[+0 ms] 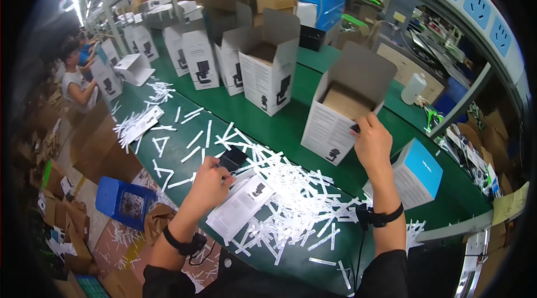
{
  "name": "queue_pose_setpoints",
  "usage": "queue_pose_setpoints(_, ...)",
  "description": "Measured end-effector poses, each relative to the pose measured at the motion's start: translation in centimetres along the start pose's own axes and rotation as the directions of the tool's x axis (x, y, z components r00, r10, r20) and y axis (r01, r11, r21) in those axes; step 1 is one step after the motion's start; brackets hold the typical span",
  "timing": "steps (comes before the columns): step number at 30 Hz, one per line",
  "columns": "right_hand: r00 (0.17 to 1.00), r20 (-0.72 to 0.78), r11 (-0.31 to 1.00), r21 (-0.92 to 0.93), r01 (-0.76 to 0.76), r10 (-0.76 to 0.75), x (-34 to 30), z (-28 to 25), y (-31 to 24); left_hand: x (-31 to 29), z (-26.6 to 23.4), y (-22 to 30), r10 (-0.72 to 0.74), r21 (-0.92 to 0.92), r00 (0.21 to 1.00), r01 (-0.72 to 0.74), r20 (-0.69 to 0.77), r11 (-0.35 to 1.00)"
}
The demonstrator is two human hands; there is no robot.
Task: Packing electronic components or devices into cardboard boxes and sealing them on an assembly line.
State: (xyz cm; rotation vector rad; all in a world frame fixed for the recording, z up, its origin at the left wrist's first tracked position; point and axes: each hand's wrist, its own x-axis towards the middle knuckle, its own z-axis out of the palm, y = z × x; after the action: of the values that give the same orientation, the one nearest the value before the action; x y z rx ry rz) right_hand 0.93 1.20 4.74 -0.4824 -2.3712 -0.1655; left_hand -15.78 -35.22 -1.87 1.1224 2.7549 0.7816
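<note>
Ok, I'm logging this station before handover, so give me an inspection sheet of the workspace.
Surface: green belt.
Job's things: open white carton, flap up; black block; printed leaflet.
Clutter: white paper strips strewn across; blue-topped box.
Grips: left hand on block and leaflet; right hand at the carton's rim.
Cables: thin lead below right wristband.
Surroundings: more open cartons; socket strip; a person working at left.

Head view, steeply down, close.
</note>
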Motion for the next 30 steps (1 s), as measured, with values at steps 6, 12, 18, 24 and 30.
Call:
queue_pose_setpoints(6, 1.0, -0.026, 0.999, 0.053, -0.013, 0.014, -0.8, -0.7, -0.5, 2.1, -3.2, 1.2, 0.111, -0.05, 0.849, -0.16, -0.517, 0.986)
queue_pose_setpoints(12, 0.997, -0.077, 0.997, 0.073, 0.031, -0.025, -2.3, -2.1, -1.4, 8.1, -6.9, 12.1, -0.018, -0.769, 0.933, -0.285, -0.359, 0.572)
queue_pose_setpoints(18, 0.999, -0.041, 0.999, 0.045, 0.014, -0.012, -3.0, -2.1, -0.9, 15.7, -1.9, 22.0, 0.139, -0.534, 0.725, -0.608, -0.674, 0.587)
queue_pose_setpoints(24, 0.999, -0.041, 0.996, 0.082, 0.021, -0.018, -3.0, -1.7, -0.8, 19.8, 1.5, 19.9, 0.359, 0.0, 0.339, -0.728, -0.869, 0.686)
queue_pose_setpoints(30, 0.997, -0.067, 0.996, 0.082, 0.041, -0.035, -3.2, -2.1, -0.2, 21.1, 2.2, 21.8, 0.374, -0.076, 0.381, -0.779, -0.846, 0.622)
